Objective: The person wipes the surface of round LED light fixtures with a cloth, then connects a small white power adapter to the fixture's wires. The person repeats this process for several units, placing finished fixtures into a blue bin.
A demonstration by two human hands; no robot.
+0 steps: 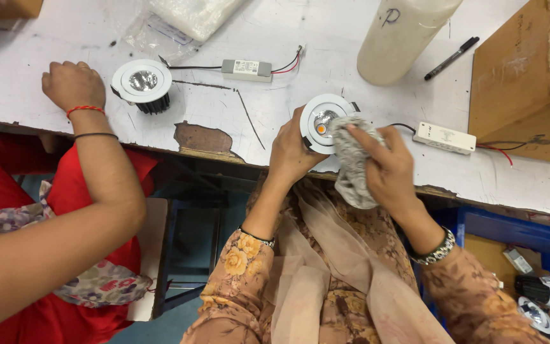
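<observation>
My left hand (291, 153) grips a round white downlight (321, 121) by its rim, tilted up at the table's front edge. Its reflector and orange LED face me. My right hand (386, 169) holds a grey cloth (352, 169) pressed against the right side of the lamp's face. A black wire runs from the lamp to a white driver box (444, 137) on the table. Both hands hover over the table's edge above my lap.
A co-worker's hand (72, 84) rests on the worn white table (237, 105) beside a second downlight (142, 83) wired to another driver box (246, 69). A cardboard box (517, 83), black marker (451, 58), pale cylinder (402, 35), plastic bag (192, 16) and blue bin (523, 236) of lamps stand around.
</observation>
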